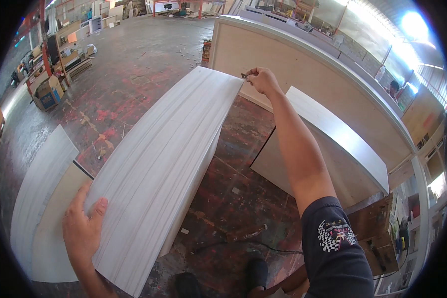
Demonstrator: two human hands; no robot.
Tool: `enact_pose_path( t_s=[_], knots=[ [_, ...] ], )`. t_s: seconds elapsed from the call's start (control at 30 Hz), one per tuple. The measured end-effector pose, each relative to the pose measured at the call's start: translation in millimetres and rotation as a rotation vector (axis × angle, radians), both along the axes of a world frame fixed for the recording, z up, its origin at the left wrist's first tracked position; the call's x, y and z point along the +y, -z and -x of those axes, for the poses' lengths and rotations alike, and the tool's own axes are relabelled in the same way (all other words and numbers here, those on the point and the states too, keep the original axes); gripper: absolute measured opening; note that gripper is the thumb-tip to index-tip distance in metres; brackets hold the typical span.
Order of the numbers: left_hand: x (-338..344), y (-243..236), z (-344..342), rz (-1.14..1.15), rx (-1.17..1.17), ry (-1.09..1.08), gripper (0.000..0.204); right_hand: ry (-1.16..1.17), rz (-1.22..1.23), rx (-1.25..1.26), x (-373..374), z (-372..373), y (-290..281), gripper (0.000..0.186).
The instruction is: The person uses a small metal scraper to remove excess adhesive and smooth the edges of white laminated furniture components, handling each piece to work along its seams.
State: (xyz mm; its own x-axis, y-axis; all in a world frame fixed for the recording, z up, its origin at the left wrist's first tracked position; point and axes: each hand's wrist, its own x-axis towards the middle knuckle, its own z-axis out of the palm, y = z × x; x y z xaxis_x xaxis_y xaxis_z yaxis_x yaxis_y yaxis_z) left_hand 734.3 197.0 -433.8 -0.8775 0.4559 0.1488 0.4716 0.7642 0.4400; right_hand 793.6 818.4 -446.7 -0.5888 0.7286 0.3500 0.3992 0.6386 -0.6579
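Observation:
A long pale wood-grain panel (159, 159) stretches from near me toward the far middle, raised above the floor. My left hand (82, 226) grips its near left edge, the thumb lying on the top face and the fingers along the side. At the panel's far right corner, my right hand (263, 81) is closed on a small dark flat tool (244, 76). Its tip is close to the corner; whether they touch, I cannot tell. The tool's exact kind is too small to make out.
Another pale panel (44, 198) leans at the left. A box-like piece with a white top (342, 134) stands right, before a large framed board (303, 59). On the stained floor lie a brown bottle (247, 233) and a black cable (270, 247). A wooden box (377, 223) stands lower right.

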Motion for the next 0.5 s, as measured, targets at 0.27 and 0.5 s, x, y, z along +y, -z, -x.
enact_pose_path(
  t_s=[0.27, 0.5],
  knots=[
    [1.6, -0.5, -2.1, 0.006, -0.007, 0.000, 0.067, 0.015, 0.064, -0.159, 18.0, 15.4, -0.4, 0.022],
    [2.4, -1.1, -4.4, 0.008, 0.019, -0.011, 0.066, 0.007, 0.071, -0.171, 21.2, 15.3, 1.7, 0.023]
  ],
)
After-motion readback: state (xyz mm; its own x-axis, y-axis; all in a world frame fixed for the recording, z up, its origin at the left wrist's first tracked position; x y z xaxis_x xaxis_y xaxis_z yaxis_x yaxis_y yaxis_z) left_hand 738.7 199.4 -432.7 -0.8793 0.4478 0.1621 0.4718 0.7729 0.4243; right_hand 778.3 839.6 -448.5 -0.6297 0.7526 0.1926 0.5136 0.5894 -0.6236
